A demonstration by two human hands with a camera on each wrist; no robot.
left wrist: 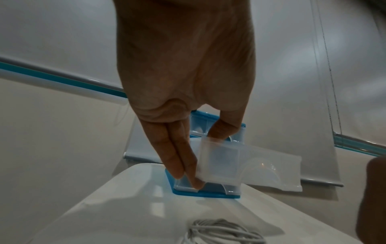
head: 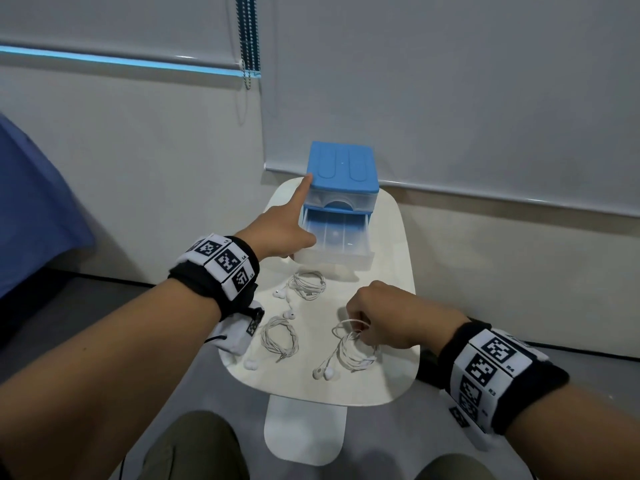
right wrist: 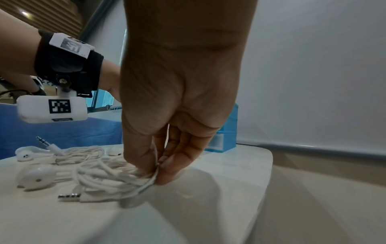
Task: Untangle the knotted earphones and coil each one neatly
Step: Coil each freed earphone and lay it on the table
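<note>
Pinched between thumb and curled fingers of the right hand (head: 381, 315) was the nearest coil of earphones (head: 349, 351), lying at about four o'clock on the white table (head: 398, 237) in the head view; the cable appeared to be gripped at the coil's rim, probably so that the loops would stay together when lifted. Two more coils were seen, a second coil (head: 280, 336) at seven o'clock and a third coil (head: 308, 285) near the centre, both untouched. At twelve o'clock stood a blue drawer box (head: 341, 168) with its lower drawer (head: 334, 242) pulled out toward the person. The left hand (head: 280, 230) was stretched forward, its index finger laid up against the box's left front corner, seemingly to steady the box while the drawer stood open. From the left wrist, straight fingers (left wrist: 177, 158) were seen pressed down beside the drawer's clear wall, with the thumb set against the box front above it; nothing was enclosed, so that hand was taken as open and merely bracing. From the right wrist, the palm was seen turned downward, fingertips (right wrist: 167, 165) bunched on several strands just above the tabletop, with an earbud (right wrist: 35, 179) and a jack plug (right wrist: 70, 196) trailing at nine o'clock.
</note>
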